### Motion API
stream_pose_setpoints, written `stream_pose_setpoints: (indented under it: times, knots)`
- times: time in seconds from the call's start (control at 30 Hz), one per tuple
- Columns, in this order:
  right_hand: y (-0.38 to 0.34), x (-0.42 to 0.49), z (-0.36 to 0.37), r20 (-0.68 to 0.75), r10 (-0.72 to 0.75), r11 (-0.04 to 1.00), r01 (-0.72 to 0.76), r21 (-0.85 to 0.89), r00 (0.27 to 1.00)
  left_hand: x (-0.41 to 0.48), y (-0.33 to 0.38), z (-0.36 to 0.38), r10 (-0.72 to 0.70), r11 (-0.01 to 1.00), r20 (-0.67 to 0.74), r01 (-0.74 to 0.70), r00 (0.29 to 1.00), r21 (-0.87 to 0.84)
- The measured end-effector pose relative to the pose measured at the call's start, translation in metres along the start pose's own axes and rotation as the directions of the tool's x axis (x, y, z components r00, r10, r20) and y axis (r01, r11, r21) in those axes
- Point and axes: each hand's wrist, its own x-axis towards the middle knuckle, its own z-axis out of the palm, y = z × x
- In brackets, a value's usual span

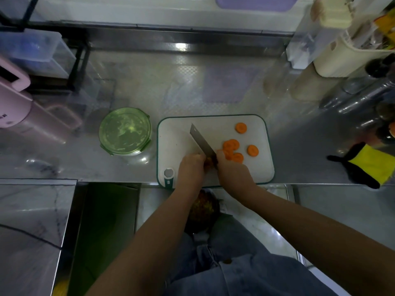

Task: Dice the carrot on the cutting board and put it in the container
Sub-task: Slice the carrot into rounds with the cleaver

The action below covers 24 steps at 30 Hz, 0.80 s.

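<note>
2 forearms reach in to the near edge of the cutting board (177, 135). The right hand (233, 170) grips the knife (202, 142), blade angled up-left. The left hand (190, 168) curls on a carrot piece (208, 162) at the blade. Carrot slices (230, 144) lie just right of the hands, and the green container (125, 131) sits left of the board.

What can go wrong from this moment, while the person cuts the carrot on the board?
1. The left hand is pressed close to the knife near its heel, so a slip could cut a finger.
2. The container has its lid on, so nothing can go in until a hand opens it.
3. The carrot slices lie loose beside the right hand; a careless sweep may push some off the board.
</note>
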Motion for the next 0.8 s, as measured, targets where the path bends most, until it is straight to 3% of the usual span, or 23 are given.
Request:
stream_pose_setpoints:
  times: [0.17, 0.37, 0.57, 0.8]
  knots:
    - [0.006, 0.0, 0.003, 0.019, 0.023, 1.0, -0.023, 0.009, 1.0, -0.011, 0.001, -0.003, 0.053, 0.998, -0.058, -0.054, 0.997, -0.03]
    - [0.005, 0.018, -0.023, 0.18, -0.015, 1.0, 0.014, 0.007, 0.984, -0.013, 0.003, -0.011, 0.044, 0.999, -0.022, -0.044, 0.999, 0.007]
    - [0.003, 0.014, -0.04, 0.158, -0.039, 0.999, 0.039, 0.006, 0.987, -0.01, -0.002, -0.006, -0.013, 0.998, 0.0, 0.013, 1.0, 0.055]
    - [-0.002, 0.002, -0.035, 0.147, -0.04, 0.99, 0.059, -0.128, 0.988, -0.007, -0.005, -0.002, 0.01, 0.999, -0.007, -0.01, 1.0, 0.043]
